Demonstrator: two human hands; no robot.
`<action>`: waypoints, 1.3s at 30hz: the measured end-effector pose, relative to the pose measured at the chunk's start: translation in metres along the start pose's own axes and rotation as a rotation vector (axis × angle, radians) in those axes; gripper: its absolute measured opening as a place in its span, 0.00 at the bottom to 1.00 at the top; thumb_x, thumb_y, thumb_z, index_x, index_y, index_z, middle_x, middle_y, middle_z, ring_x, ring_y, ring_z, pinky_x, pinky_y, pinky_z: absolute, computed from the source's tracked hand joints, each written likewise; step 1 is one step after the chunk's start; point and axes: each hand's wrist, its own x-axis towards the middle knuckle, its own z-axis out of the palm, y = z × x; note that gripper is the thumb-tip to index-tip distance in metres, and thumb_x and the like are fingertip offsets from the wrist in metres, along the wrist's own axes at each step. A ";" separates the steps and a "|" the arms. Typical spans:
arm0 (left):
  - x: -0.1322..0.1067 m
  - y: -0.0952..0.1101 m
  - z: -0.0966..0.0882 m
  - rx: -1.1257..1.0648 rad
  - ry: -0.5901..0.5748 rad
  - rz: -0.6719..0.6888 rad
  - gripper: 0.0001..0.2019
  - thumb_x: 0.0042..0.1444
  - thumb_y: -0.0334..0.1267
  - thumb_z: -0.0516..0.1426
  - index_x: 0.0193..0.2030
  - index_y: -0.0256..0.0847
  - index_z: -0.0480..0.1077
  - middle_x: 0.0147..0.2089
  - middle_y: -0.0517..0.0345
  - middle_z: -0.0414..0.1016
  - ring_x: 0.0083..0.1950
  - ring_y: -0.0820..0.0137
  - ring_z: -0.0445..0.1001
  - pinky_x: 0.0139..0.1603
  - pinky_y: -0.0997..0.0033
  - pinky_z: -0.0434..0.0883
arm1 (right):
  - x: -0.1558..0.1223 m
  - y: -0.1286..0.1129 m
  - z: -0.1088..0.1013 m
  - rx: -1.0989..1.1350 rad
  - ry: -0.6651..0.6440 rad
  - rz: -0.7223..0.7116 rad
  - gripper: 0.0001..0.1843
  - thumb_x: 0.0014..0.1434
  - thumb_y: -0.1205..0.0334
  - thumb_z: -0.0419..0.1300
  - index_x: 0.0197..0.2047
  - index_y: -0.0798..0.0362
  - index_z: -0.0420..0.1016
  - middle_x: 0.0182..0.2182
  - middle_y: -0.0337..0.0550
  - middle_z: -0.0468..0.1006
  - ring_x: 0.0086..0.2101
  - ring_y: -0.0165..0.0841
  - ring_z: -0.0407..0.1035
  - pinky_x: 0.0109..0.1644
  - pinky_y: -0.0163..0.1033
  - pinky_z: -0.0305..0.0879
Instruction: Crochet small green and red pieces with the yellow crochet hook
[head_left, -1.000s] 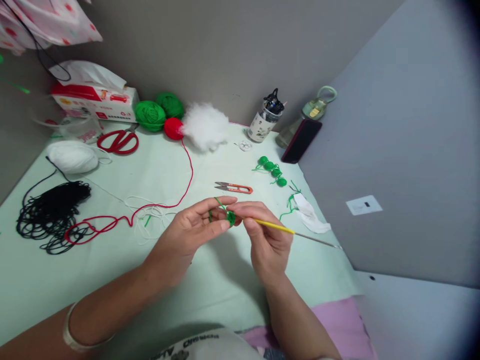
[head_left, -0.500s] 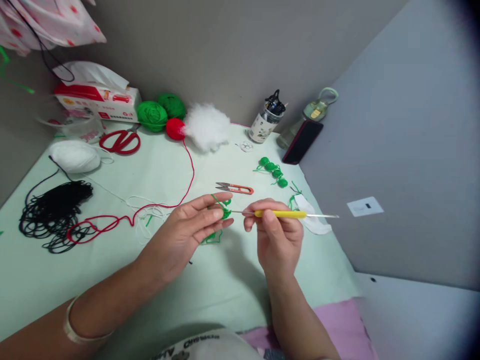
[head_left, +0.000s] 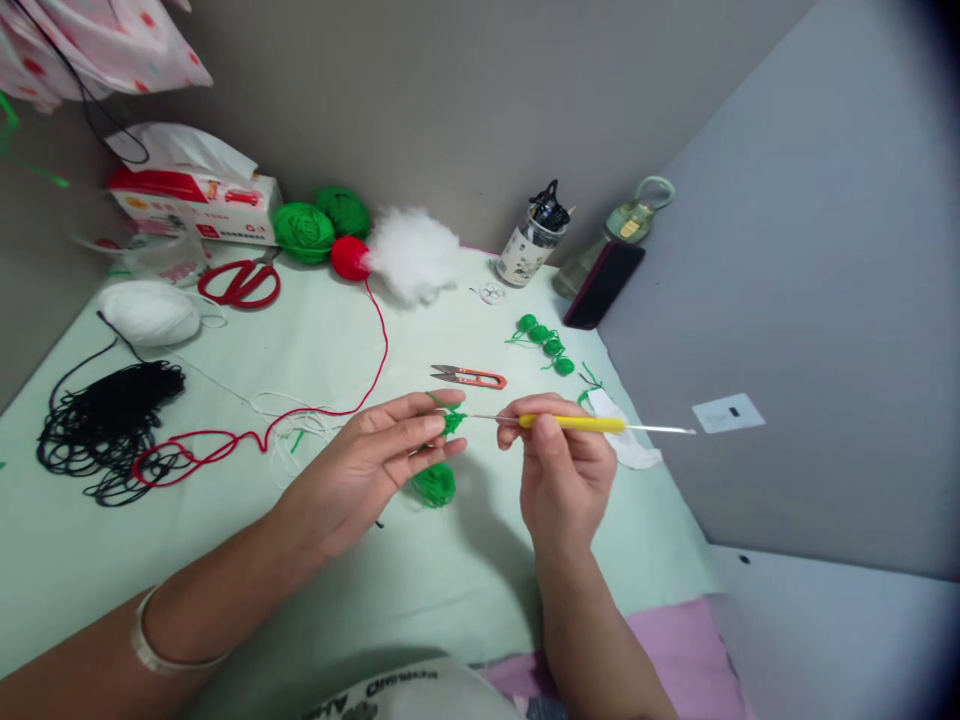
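My left hand [head_left: 375,460] pinches a small green crochet piece [head_left: 452,422] above the table [head_left: 315,330], my right hand [head_left: 559,470] grips the yellow crochet hook [head_left: 574,423] tip-to-it, barely begun I'd judge, four finished green balls [head_left: 545,340] lying beyond.

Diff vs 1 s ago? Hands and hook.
The right hand drew away rightward from the left hand, levelling the crochet hook. Its tip is now at the edge of the green crochet piece, which the left fingers still pinch. A green yarn clump now shows below that hand. Snips unmoved.
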 end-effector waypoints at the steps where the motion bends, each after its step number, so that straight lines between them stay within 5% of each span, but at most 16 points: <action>1: -0.001 0.000 0.000 0.037 0.022 0.019 0.11 0.57 0.36 0.66 0.48 0.45 0.82 0.40 0.60 0.75 0.44 0.71 0.73 0.60 0.63 0.69 | 0.001 0.000 0.000 0.055 -0.008 0.053 0.10 0.68 0.63 0.58 0.40 0.50 0.81 0.32 0.41 0.79 0.26 0.30 0.72 0.29 0.38 0.72; 4: -0.005 -0.004 0.003 0.193 0.119 0.132 0.19 0.55 0.37 0.67 0.54 0.50 0.79 0.36 0.63 0.73 0.41 0.71 0.72 0.52 0.69 0.69 | -0.003 0.000 0.004 0.028 -0.108 0.063 0.10 0.68 0.63 0.57 0.41 0.49 0.81 0.33 0.42 0.79 0.28 0.31 0.73 0.31 0.39 0.73; 7: -0.009 -0.008 0.008 0.266 0.166 0.225 0.24 0.55 0.38 0.67 0.59 0.50 0.75 0.36 0.63 0.75 0.42 0.70 0.72 0.48 0.71 0.68 | -0.013 0.001 0.009 -0.316 -0.213 -0.189 0.13 0.65 0.70 0.59 0.49 0.46 0.81 0.41 0.46 0.82 0.40 0.37 0.77 0.42 0.45 0.76; 10: -0.010 -0.008 0.012 0.209 0.126 0.161 0.25 0.56 0.40 0.67 0.61 0.50 0.73 0.38 0.62 0.78 0.45 0.69 0.74 0.50 0.71 0.68 | -0.018 0.001 0.011 -0.485 -0.183 -0.407 0.22 0.62 0.76 0.61 0.55 0.45 0.79 0.49 0.50 0.82 0.46 0.40 0.77 0.46 0.47 0.75; 12: -0.010 -0.005 0.013 0.176 0.092 0.098 0.23 0.56 0.40 0.67 0.60 0.49 0.74 0.39 0.61 0.78 0.47 0.69 0.74 0.53 0.71 0.66 | -0.017 0.001 0.010 -0.375 -0.122 -0.338 0.21 0.63 0.75 0.60 0.53 0.44 0.80 0.47 0.48 0.83 0.45 0.39 0.77 0.46 0.47 0.75; 18: -0.009 0.002 0.011 0.152 0.050 0.029 0.16 0.57 0.39 0.66 0.53 0.50 0.78 0.42 0.61 0.79 0.47 0.70 0.74 0.54 0.70 0.65 | -0.005 0.001 0.006 0.162 -0.072 0.178 0.09 0.68 0.62 0.59 0.43 0.46 0.82 0.38 0.41 0.84 0.32 0.30 0.75 0.38 0.39 0.73; 24: -0.010 0.004 0.009 0.251 0.088 0.031 0.15 0.58 0.41 0.65 0.53 0.51 0.78 0.37 0.62 0.74 0.42 0.70 0.71 0.47 0.71 0.64 | -0.002 -0.001 0.004 0.205 -0.107 0.241 0.11 0.70 0.57 0.57 0.40 0.51 0.78 0.34 0.43 0.84 0.28 0.30 0.74 0.34 0.39 0.72; 29: -0.009 0.004 0.007 0.310 0.104 0.123 0.14 0.57 0.40 0.65 0.51 0.51 0.80 0.35 0.63 0.69 0.37 0.72 0.66 0.41 0.72 0.64 | -0.008 -0.006 0.004 0.035 -0.117 0.097 0.11 0.71 0.61 0.53 0.43 0.51 0.77 0.37 0.44 0.83 0.30 0.32 0.76 0.35 0.42 0.75; 35: -0.011 -0.002 0.008 0.338 0.143 0.239 0.18 0.55 0.37 0.67 0.53 0.51 0.79 0.35 0.63 0.71 0.39 0.71 0.69 0.42 0.73 0.67 | -0.017 -0.002 0.003 -0.288 -0.213 -0.304 0.15 0.70 0.69 0.52 0.53 0.47 0.74 0.40 0.46 0.83 0.37 0.36 0.78 0.38 0.45 0.78; 39: -0.009 -0.004 0.009 0.187 0.107 0.139 0.21 0.56 0.36 0.67 0.56 0.50 0.77 0.35 0.64 0.74 0.39 0.73 0.72 0.45 0.74 0.69 | -0.020 0.003 0.004 -0.583 -0.284 -0.562 0.19 0.65 0.73 0.58 0.57 0.50 0.75 0.45 0.51 0.81 0.45 0.38 0.77 0.42 0.43 0.78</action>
